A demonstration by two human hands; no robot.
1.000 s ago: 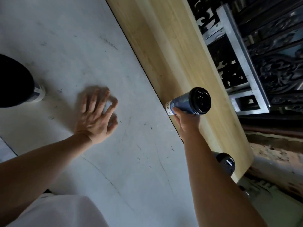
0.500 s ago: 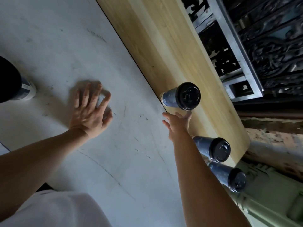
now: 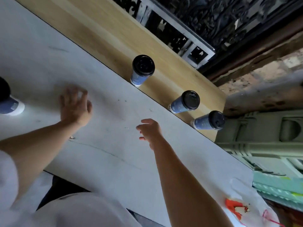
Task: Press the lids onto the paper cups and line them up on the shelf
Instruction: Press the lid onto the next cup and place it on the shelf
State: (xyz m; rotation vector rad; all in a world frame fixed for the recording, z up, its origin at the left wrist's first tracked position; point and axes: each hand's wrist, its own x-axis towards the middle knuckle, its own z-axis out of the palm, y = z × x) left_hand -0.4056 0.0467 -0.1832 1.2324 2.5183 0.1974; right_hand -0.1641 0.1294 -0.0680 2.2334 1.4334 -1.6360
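Three blue paper cups with black lids stand in a row on the wooden shelf [image 3: 101, 30]: the leftmost cup [image 3: 142, 69], the middle cup [image 3: 185, 102] and the rightmost cup [image 3: 208, 120] near the shelf's end. A fourth lidded cup [image 3: 8, 102] stands on the white table [image 3: 106, 154] at the left edge of view. My right hand [image 3: 150, 131] hovers over the table in front of the shelf, fingers relaxed, holding nothing. My left hand [image 3: 74, 106] is over the table with spread fingers, blurred, also holding nothing.
Behind the shelf is a dark ornate metal grille [image 3: 213, 18]. A green crate [image 3: 265, 138] sits past the shelf's right end. A white plastic bag with red print [image 3: 242, 205] lies at the table's right corner.
My right hand has let go of the leftmost cup on the shelf and drawn back over the table. My left hand has lifted slightly. The view has swung, showing all three shelf cups.
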